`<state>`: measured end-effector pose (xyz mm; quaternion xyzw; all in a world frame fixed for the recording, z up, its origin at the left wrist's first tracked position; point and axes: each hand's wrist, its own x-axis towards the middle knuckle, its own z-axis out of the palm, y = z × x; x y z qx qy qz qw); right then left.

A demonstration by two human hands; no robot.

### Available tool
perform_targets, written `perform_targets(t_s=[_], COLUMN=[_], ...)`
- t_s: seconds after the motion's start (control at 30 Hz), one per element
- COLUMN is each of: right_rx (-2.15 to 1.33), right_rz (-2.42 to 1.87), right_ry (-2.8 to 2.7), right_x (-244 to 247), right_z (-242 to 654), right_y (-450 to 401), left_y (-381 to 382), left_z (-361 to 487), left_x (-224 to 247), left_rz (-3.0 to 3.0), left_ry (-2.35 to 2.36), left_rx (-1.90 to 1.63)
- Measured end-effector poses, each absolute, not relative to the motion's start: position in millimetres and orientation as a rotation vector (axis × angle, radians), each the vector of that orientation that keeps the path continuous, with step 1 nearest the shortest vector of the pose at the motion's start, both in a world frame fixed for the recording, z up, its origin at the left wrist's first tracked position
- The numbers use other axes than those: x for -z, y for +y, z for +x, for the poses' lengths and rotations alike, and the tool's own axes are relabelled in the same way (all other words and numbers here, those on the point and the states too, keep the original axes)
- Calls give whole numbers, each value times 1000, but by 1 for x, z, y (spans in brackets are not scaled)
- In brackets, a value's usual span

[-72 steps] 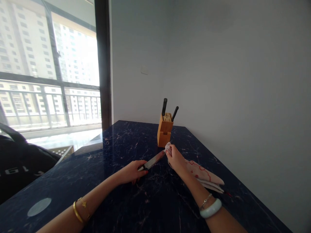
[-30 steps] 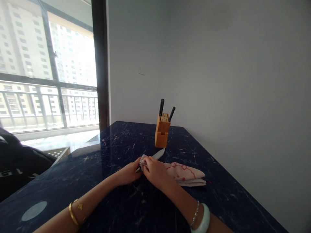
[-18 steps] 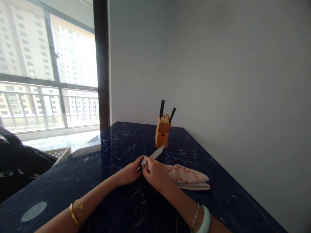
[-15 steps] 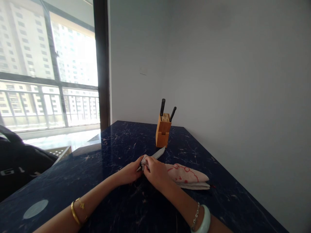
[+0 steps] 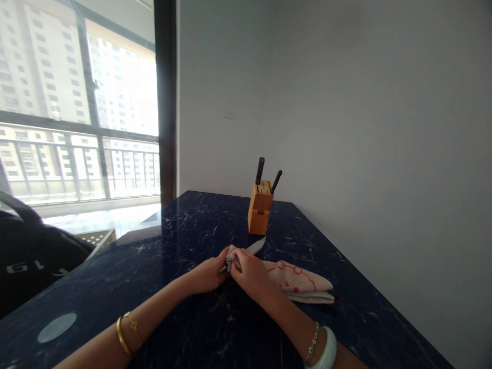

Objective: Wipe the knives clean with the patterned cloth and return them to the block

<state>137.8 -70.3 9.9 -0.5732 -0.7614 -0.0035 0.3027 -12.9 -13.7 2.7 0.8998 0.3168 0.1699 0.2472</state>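
A kitchen knife (image 5: 257,247) is held low over the dark table, its bare blade pointing up and right toward the knife block. My left hand (image 5: 209,275) is closed around the knife's handle end, which is mostly hidden by the fingers. Closed on a pale pinkish cloth (image 5: 231,254), my right hand (image 5: 250,272) presses it around the knife close to the left fingers. A folded pink towel with red line patterns (image 5: 302,277) lies by my right wrist. Whether it joins the cloth in my fingers is hidden.
Beyond the blade stands a wooden knife block (image 5: 259,212) with two black-handled knives. The blue-black marbled table (image 5: 215,218) meets a grey wall on the right. A black bag (image 5: 34,251) sits at the left, and a pale oval (image 5: 57,328) marks the tabletop.
The knife tip has come slightly nearer to me, away from the block. My right hand has shifted a little to the right, with somewhat less blade showing. The whole view has shifted slightly.
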Motion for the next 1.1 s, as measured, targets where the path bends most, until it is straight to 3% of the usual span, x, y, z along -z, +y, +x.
perform_targets(t_s=[0.8,1.1], right_rx=[97,57], right_rz=[-1683,-1552], right_ry=[-2038,-2051], right_x=[-10,-10], right_z=[139,141], right_y=[-71,-71], left_y=[-8,-5], left_z=[-13,-14], left_x=[3,6], left_rz=[2388,2333], left_ry=[833,809], left_rx=[-474,-546])
